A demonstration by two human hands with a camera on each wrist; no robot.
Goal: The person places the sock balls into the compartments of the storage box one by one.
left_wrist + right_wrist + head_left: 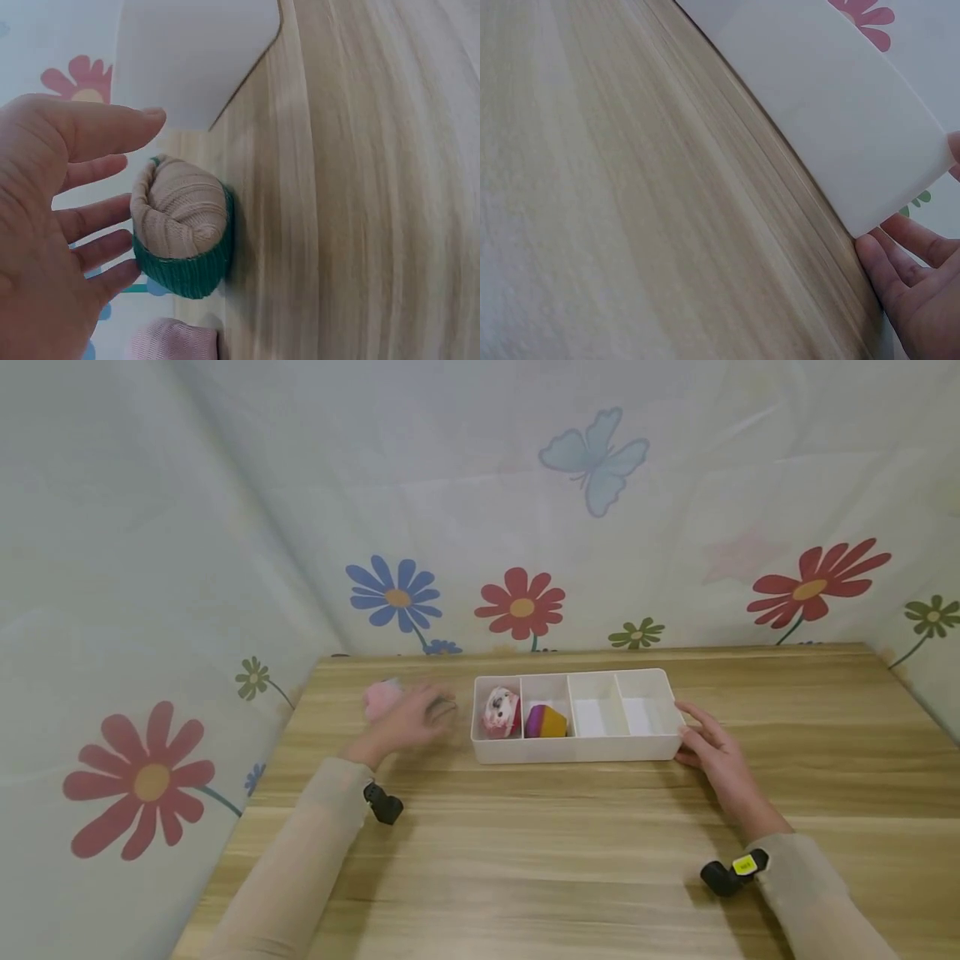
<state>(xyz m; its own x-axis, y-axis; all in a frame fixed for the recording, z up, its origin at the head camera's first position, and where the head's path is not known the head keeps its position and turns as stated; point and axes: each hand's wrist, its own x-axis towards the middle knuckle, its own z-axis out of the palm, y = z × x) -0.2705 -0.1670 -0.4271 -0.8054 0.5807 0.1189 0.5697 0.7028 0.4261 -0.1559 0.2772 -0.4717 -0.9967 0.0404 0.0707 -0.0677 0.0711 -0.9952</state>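
A rolled-up beige and green sock (184, 217) sits on the table beside the left end of a white divided box (577, 749). Around it, without closing, is my left hand (405, 720), thumb held apart and fingertips along its far side; in the head view the hand hides most of this sock. My right hand (716, 760) rests its fingertips against the box's right end, near the bottom corner in the right wrist view. In the box's leftmost compartment lies a white and red patterned rolled sock (500, 712), and a purple and yellow rolled sock (547, 722) lies in the second.
A pink rolled sock (381, 698) lies on the wooden table (555, 852) behind my left hand. Two compartments on the box's right side hold only white bottoms. A flower-printed cloth (660, 552) hangs behind the table and along its left side.
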